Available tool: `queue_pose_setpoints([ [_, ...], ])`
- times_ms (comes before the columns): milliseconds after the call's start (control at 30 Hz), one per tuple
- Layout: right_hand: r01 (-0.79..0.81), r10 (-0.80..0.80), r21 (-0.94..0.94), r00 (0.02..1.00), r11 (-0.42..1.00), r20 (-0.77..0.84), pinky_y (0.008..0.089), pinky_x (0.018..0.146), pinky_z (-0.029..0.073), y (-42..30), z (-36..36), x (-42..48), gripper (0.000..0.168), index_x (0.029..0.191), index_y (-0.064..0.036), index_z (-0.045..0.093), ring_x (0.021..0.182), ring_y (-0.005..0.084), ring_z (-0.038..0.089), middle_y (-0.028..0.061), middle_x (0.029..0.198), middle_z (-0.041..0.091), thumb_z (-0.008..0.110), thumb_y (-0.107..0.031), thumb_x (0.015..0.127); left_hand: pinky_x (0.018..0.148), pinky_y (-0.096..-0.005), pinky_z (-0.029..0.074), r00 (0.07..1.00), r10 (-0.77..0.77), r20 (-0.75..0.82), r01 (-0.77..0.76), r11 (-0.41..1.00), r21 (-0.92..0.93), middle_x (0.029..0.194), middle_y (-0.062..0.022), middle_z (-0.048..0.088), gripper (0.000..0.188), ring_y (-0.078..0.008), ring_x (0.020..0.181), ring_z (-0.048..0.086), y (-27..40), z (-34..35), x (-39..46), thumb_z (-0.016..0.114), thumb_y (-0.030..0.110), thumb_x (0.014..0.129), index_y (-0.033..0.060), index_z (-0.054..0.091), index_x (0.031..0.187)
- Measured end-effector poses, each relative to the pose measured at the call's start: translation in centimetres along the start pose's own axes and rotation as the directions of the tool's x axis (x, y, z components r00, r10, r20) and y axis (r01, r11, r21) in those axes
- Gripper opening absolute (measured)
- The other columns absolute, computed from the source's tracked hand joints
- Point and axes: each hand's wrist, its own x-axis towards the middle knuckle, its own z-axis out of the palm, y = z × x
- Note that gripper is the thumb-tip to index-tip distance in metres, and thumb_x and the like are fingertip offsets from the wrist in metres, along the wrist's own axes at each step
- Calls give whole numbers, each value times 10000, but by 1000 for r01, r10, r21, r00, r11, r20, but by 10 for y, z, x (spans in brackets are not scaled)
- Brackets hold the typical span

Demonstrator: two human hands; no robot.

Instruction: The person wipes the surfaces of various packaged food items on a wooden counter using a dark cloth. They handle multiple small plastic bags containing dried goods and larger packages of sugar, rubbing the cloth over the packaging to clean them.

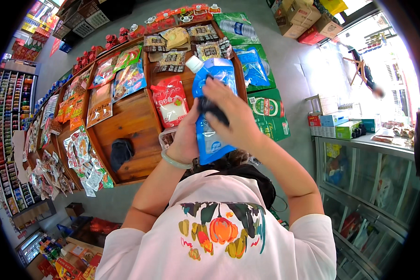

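My left hand (186, 134), with a pale bangle at its wrist, grips a blue spouted pouch (213, 148) along its left side. The pouch is tilted over the wooden display tray, its white cap (194, 64) at the upper left. A dark cloth (215, 111) lies against the front of the pouch. Over that cloth is my right hand (232, 113), slightly blurred, its fingers pressing it to the pouch. Just left of my left hand, a red and clear bag of white sugar (169, 105) rests in the tray.
The wooden display tray (140, 115) has raised dividers and holds packaged foods. A dark bundled cloth item (121, 154) lies in one compartment. Green cartons (269, 112) stand along its right side, with another blue pouch (253, 66) on them. A glass-fronted cabinet (364, 182) is at right.
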Motion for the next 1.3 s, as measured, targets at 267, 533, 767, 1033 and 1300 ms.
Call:
queue_pose_setpoints([
  [267,67,-73,33,977,997,199,445,1034,417,-26,-8,-11,551,1252,-37,535,1243,360,496,155,1285,542,747,-167,760,1003,-392,466,993,50,105,-54,998,37,1239,-88,602,454,-220,1149,583,3,-21,-2,411,448,1010,101,533,1276],
  [533,287,-285,-2,952,958,115,448,1019,436,-22,11,-40,510,1156,-32,591,1234,334,507,143,1202,583,770,-146,692,992,-402,470,998,10,62,-12,999,32,1202,-118,622,527,-240,1094,615,20,-3,-6,381,489,1008,68,515,1296],
  [767,-128,175,160,929,979,-326,456,1005,434,-17,-1,13,374,1171,-54,595,1189,395,528,164,1227,587,650,-11,804,1058,-417,411,991,43,126,-31,994,-101,1338,-109,538,467,-253,1212,540,1,13,-11,350,415,1036,97,481,1352],
  [1033,287,-286,48,958,957,-27,459,1037,433,-37,26,-41,501,1160,-55,619,1199,297,553,118,1229,599,730,-54,671,960,-449,490,996,80,27,-80,997,-13,1286,-136,596,551,-308,1078,630,16,-6,-6,361,492,1009,84,480,1361],
  [1300,39,-37,-2,940,999,-338,410,871,477,-26,-10,-2,341,1063,-62,666,1025,314,571,115,1043,608,739,-41,731,1073,-449,388,986,-12,165,29,994,-105,1369,-123,516,600,-280,1267,498,-2,-8,-13,320,519,1011,62,421,1387],
])
